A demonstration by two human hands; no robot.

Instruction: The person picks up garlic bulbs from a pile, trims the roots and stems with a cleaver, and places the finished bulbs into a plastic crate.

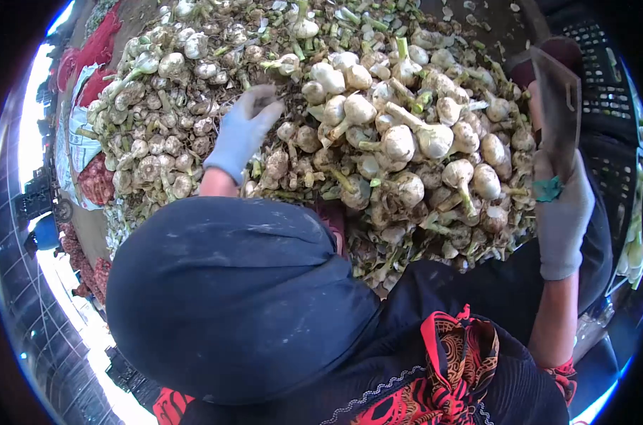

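Observation:
A wide pile of garlic bulbs [399, 145], many with cut stems and soil on them, spreads in front of me. My left hand [247, 131], in a pale glove with darker fingertips, hovers over the middle of the pile. Its thumb and fingers are apart, and nothing shows between them. At the right, my gloved right hand [563, 205] is closed around the handle of a broad metal blade [559, 99] that points up. A bit of green material [547, 189] shows at its fingers.
A black perforated crate [598, 67] stands at the right edge. Red net bags [98, 49] and a sack of garlic [97, 180] lie at the left. My dark-clothed knee [243, 297] rises close in front.

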